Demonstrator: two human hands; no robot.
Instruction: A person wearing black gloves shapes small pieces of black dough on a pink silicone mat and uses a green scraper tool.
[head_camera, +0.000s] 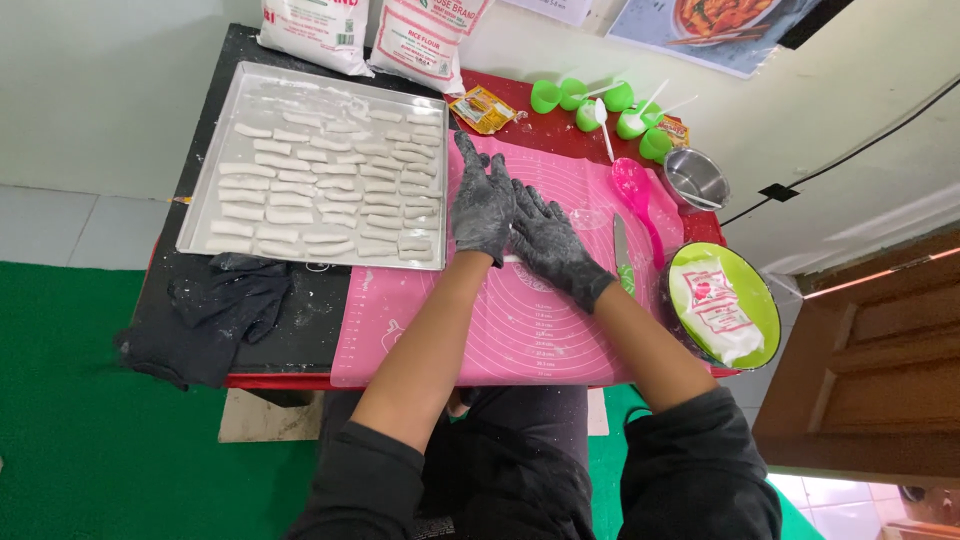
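Note:
Both my hands wear black gloves dusted with white flour. My left hand (482, 203) lies flat, fingers together, on the pink silicone mat (520, 330). My right hand (550, 243) presses flat beside it, touching it. A thin strip of white dough (513, 258) peeks out under the palms; most of it is hidden. Left of the mat, a metal tray (208, 170) holds several rows of short white dough sticks (300, 185).
A knife (621, 250) and pink spoon (637, 195) lie on the mat's right side. A green bowl (755, 290) holds a white bag. Green cups (600, 100), a small steel bowl (695, 178), flour bags (425, 40) and a black cloth (220, 310) surround the table.

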